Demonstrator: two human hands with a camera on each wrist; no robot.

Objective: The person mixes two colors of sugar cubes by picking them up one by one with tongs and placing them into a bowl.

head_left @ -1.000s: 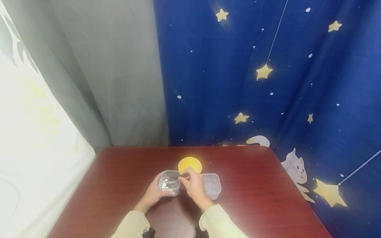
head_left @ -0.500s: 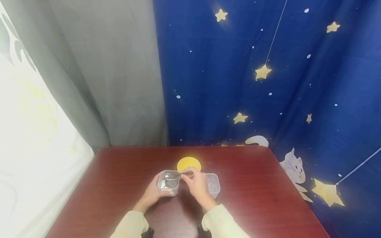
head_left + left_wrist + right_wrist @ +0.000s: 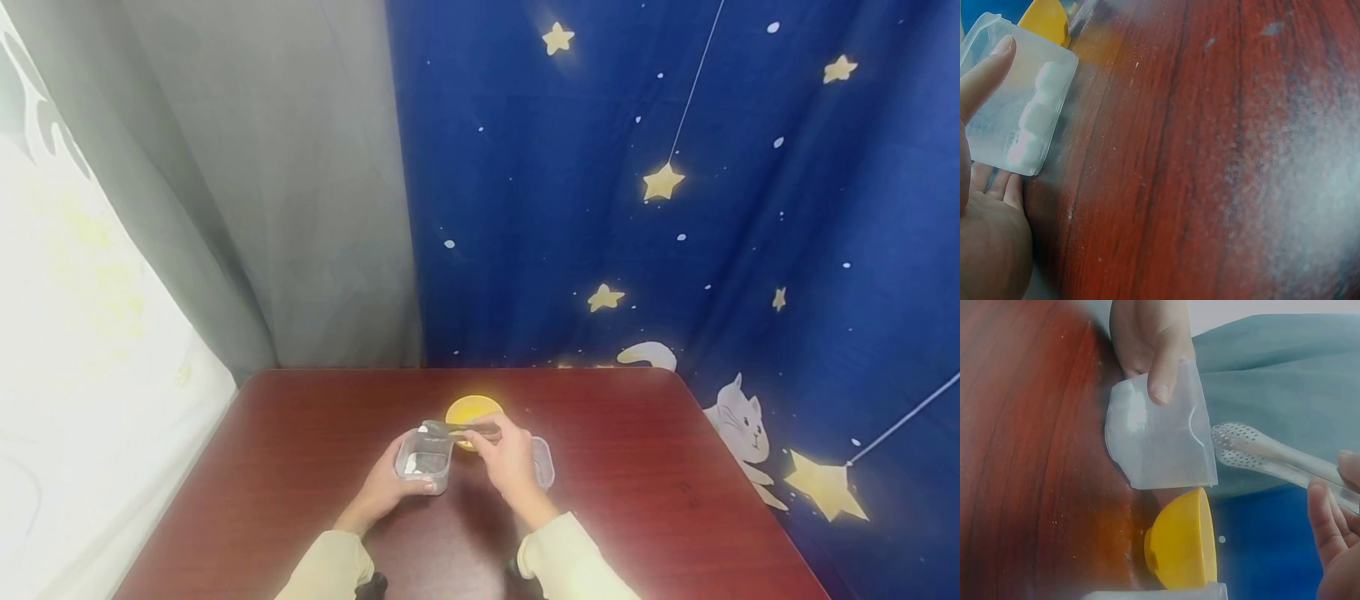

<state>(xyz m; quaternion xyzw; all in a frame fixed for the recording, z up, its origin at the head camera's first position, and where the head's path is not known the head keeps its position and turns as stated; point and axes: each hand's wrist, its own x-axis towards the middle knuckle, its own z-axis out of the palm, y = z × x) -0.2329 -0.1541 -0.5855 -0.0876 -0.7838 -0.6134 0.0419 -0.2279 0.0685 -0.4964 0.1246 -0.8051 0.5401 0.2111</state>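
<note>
My left hand (image 3: 381,487) grips a clear plastic container (image 3: 1166,437), thumb on its near wall. Several white lumps (image 3: 1036,117) lie along the container's bottom in the left wrist view. My right hand (image 3: 512,461) pinches metal tongs (image 3: 1285,455) with perforated ends. Those ends are just above the container's far rim, and a small white piece (image 3: 423,429) shows at their tip in the head view. Whether it sits between the ends is unclear in the right wrist view. Behind the hands stands a yellow bowl (image 3: 468,407), partly covered by the right hand and tongs.
A second clear container (image 3: 545,463) stands right of the right hand, which partly hides it. All rests on a red-brown wooden table (image 3: 637,475). A grey curtain (image 3: 315,208) and a blue star-patterned curtain (image 3: 525,192) hang past the table's far edge.
The tongs have risen from inside the held container to above its rim, with a white piece at the tip. My right hand has shifted right; the left hand stays nearly still.
</note>
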